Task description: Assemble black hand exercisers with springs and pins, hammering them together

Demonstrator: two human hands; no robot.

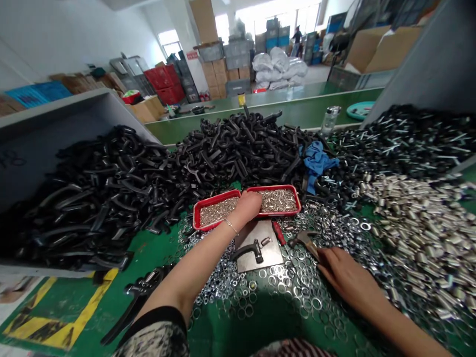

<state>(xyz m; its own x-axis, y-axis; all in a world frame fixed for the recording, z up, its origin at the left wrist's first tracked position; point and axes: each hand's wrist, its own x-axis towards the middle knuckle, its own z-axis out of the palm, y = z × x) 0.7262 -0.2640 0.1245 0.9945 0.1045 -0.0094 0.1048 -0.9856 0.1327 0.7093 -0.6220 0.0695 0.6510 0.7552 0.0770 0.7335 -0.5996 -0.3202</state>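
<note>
My left hand [246, 204] reaches forward into two red trays [292, 189] full of small metal pins, its fingers curled down among the pins where the trays meet. My right hand [344, 275] rests on loose metal washers and grips the handle of a small hammer [303, 239], whose head points left. Between the hands lies a grey metal plate [273, 253] with a black curved handle part [248, 249] on it. A red-handled tool [277, 233] lies at the plate's upper right edge.
A big heap of black curved parts [148, 168] fills the left and middle of the green table. Silver sleeves [420, 223] and bolts [405, 139] pile at the right, with a blue cloth [316, 158] between. Washers [290, 292] cover the near table. A grey bin wall [33, 139] stands left.
</note>
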